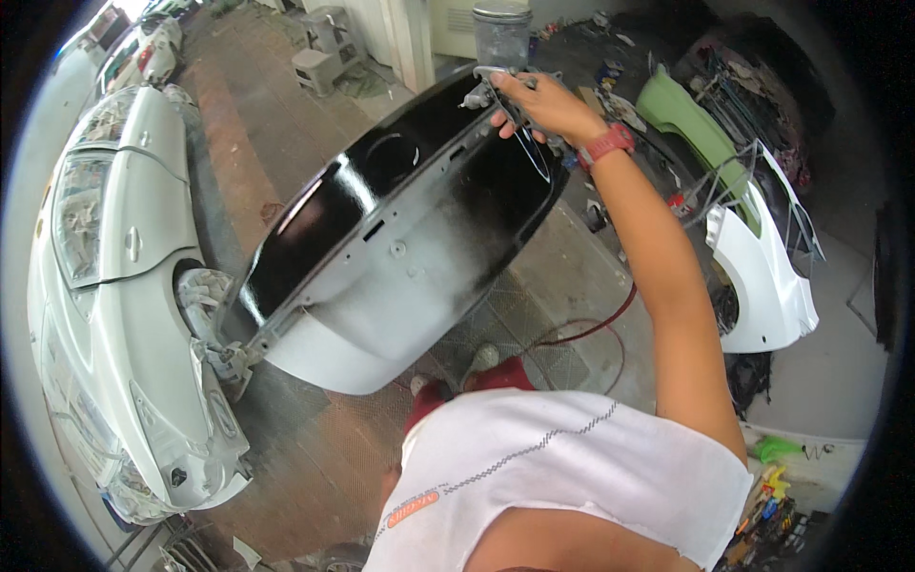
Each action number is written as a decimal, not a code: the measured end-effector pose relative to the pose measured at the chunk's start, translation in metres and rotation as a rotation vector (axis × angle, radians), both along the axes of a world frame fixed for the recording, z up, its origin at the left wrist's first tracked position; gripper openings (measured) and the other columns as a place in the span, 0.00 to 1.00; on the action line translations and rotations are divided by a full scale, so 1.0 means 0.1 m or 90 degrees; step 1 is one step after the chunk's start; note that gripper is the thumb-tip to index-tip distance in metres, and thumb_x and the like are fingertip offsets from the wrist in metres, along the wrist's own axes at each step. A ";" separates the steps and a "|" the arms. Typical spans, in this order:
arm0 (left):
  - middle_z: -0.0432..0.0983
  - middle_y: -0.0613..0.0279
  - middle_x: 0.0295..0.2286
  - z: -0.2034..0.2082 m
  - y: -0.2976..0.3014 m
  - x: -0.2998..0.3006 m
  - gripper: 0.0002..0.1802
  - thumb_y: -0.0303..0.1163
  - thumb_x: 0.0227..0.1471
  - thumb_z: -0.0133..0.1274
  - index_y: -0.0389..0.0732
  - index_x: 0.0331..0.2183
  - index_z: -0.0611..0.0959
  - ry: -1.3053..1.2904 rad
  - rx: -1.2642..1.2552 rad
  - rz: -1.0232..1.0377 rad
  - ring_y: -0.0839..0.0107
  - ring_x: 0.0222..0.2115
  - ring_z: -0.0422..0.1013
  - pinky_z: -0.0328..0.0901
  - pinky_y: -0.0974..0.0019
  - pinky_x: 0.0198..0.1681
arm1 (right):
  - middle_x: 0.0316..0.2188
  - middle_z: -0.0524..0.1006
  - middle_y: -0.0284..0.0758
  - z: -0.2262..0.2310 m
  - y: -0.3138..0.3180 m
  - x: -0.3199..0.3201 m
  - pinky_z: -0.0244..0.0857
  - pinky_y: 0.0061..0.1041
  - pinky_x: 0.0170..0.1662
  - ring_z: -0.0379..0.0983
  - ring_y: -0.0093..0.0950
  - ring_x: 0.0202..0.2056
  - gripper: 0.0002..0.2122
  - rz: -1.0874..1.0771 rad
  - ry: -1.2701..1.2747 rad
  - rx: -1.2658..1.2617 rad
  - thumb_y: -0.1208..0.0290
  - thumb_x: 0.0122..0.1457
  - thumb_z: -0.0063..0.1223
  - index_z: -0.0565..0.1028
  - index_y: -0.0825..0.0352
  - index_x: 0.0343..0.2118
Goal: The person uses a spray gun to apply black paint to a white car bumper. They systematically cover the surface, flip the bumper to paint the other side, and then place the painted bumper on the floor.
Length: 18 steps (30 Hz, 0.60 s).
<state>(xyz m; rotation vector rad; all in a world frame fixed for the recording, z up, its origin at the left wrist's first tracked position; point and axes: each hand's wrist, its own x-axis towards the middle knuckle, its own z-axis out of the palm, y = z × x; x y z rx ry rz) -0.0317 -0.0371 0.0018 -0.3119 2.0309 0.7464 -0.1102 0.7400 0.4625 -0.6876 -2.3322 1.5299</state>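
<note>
In my right hand [538, 107] is a metal spray gun [479, 95], with my fingers wrapped round its handle. A grey lidded cup [502, 38] rises just above the gun and appears joined to it. The gun is at the far right end of a car trunk lid [381, 286], which lies tilted across the space in front of me. Glossy black covers its far part and right end, fading through grey to white at the near left. Whether gun and panel touch, I cannot tell. My left hand is out of sight; only a bit of that arm shows beside my shirt.
A pale car [152, 219] with masked windows and wheel stands along the left. White [762, 276] and green [691, 119] body panels lean at the right. A red hose [610, 319] curves over the floor. Plastic stools [324, 57] stand at the back.
</note>
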 end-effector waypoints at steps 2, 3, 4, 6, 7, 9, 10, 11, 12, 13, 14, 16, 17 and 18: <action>0.80 0.37 0.49 -0.05 0.06 -0.15 0.33 0.50 0.68 0.50 0.26 0.56 0.79 0.006 0.019 0.012 0.54 0.49 0.77 0.69 0.56 0.52 | 0.31 0.84 0.33 -0.05 -0.30 0.37 0.63 0.18 0.20 0.79 0.18 0.27 0.29 -0.071 -0.056 -0.009 0.43 0.72 0.47 0.74 0.66 0.61; 0.80 0.37 0.49 -0.06 0.11 -0.21 0.33 0.50 0.68 0.50 0.26 0.55 0.79 0.010 0.030 0.020 0.54 0.48 0.77 0.69 0.56 0.52 | 0.31 0.84 0.32 -0.09 -0.45 0.56 0.63 0.18 0.20 0.78 0.18 0.26 0.29 -0.101 -0.067 0.002 0.44 0.72 0.47 0.74 0.66 0.61; 0.80 0.37 0.48 -0.05 0.17 -0.29 0.33 0.49 0.68 0.50 0.26 0.55 0.79 0.009 0.046 0.037 0.54 0.48 0.77 0.70 0.56 0.51 | 0.30 0.84 0.32 -0.15 -0.60 0.74 0.62 0.18 0.20 0.78 0.17 0.26 0.29 -0.121 -0.066 0.015 0.44 0.72 0.47 0.75 0.66 0.61; 0.81 0.38 0.47 0.01 0.30 -0.47 0.31 0.48 0.69 0.50 0.26 0.54 0.80 -0.039 0.064 0.080 0.56 0.45 0.78 0.70 0.57 0.49 | 0.30 0.83 0.31 -0.32 -0.91 1.09 0.62 0.18 0.19 0.78 0.17 0.26 0.27 -0.211 -0.055 0.020 0.45 0.72 0.48 0.77 0.67 0.59; 0.81 0.41 0.47 0.06 0.35 -0.54 0.30 0.48 0.69 0.49 0.27 0.53 0.80 -0.038 0.071 0.062 0.57 0.44 0.77 0.70 0.58 0.47 | 0.29 0.83 0.31 -0.40 -1.04 1.24 0.62 0.18 0.19 0.79 0.18 0.26 0.25 -0.265 -0.073 0.010 0.46 0.72 0.48 0.78 0.67 0.54; 0.81 0.46 0.47 0.14 0.37 -0.68 0.28 0.48 0.69 0.48 0.29 0.52 0.81 -0.049 0.044 0.004 0.60 0.42 0.77 0.70 0.60 0.45 | 0.27 0.82 0.32 -0.59 -1.25 1.48 0.61 0.18 0.19 0.79 0.19 0.26 0.23 -0.349 -0.098 -0.024 0.47 0.73 0.47 0.78 0.67 0.48; 0.81 0.48 0.46 0.13 0.36 -0.78 0.27 0.47 0.69 0.48 0.30 0.52 0.81 -0.051 0.033 -0.037 0.61 0.42 0.77 0.69 0.60 0.44 | 0.27 0.82 0.32 -0.68 -1.35 1.60 0.61 0.18 0.19 0.79 0.20 0.26 0.23 -0.379 -0.107 -0.049 0.47 0.73 0.47 0.78 0.67 0.48; 0.81 0.51 0.46 0.10 0.33 -0.87 0.26 0.46 0.70 0.48 0.31 0.52 0.81 -0.045 0.032 -0.082 0.62 0.41 0.77 0.69 0.61 0.42 | 0.26 0.81 0.32 -0.76 -1.44 1.72 0.61 0.19 0.19 0.79 0.20 0.26 0.23 -0.432 -0.142 -0.077 0.47 0.73 0.47 0.78 0.67 0.47; 0.82 0.53 0.45 0.04 0.29 -0.93 0.25 0.45 0.70 0.48 0.31 0.52 0.81 -0.045 0.018 -0.136 0.63 0.41 0.77 0.68 0.61 0.41 | 0.26 0.81 0.32 -0.83 -1.52 1.83 0.61 0.19 0.19 0.79 0.20 0.26 0.23 -0.413 -0.116 -0.100 0.47 0.73 0.47 0.78 0.67 0.47; 0.82 0.54 0.46 -0.02 0.23 -1.00 0.25 0.45 0.70 0.48 0.32 0.54 0.80 -0.063 0.035 -0.077 0.63 0.42 0.77 0.69 0.60 0.43 | 0.26 0.81 0.33 -0.90 -1.60 1.93 0.61 0.19 0.18 0.79 0.20 0.26 0.23 -0.414 -0.116 -0.126 0.47 0.73 0.47 0.78 0.66 0.47; 0.81 0.55 0.47 -0.07 0.14 -1.07 0.25 0.44 0.71 0.47 0.33 0.55 0.80 -0.081 0.036 -0.026 0.62 0.42 0.77 0.70 0.59 0.45 | 0.26 0.81 0.33 -0.96 -1.65 2.01 0.61 0.19 0.18 0.79 0.21 0.26 0.23 -0.403 -0.104 -0.154 0.47 0.73 0.46 0.78 0.66 0.47; 0.81 0.57 0.47 -0.07 -0.01 -1.21 0.25 0.43 0.71 0.46 0.34 0.58 0.78 -0.078 0.007 0.052 0.62 0.44 0.77 0.70 0.57 0.48 | 0.24 0.81 0.33 -1.06 -1.62 2.09 0.62 0.21 0.18 0.78 0.21 0.22 0.25 -0.367 -0.106 -0.169 0.47 0.72 0.48 0.78 0.70 0.45; 0.81 0.57 0.48 -0.05 -0.01 -1.29 0.25 0.43 0.72 0.46 0.35 0.59 0.77 -0.060 -0.015 0.077 0.61 0.45 0.77 0.70 0.55 0.50 | 0.23 0.81 0.32 -1.10 -1.53 2.09 0.62 0.21 0.18 0.78 0.21 0.21 0.25 -0.356 -0.124 -0.162 0.47 0.72 0.49 0.78 0.70 0.47; 0.80 0.57 0.48 -0.02 0.01 -1.33 0.26 0.43 0.72 0.46 0.36 0.60 0.76 -0.051 -0.068 0.104 0.61 0.46 0.77 0.71 0.54 0.52 | 0.23 0.80 0.32 -1.14 -1.44 2.09 0.62 0.21 0.18 0.78 0.21 0.21 0.25 -0.338 -0.135 -0.151 0.46 0.71 0.49 0.78 0.71 0.48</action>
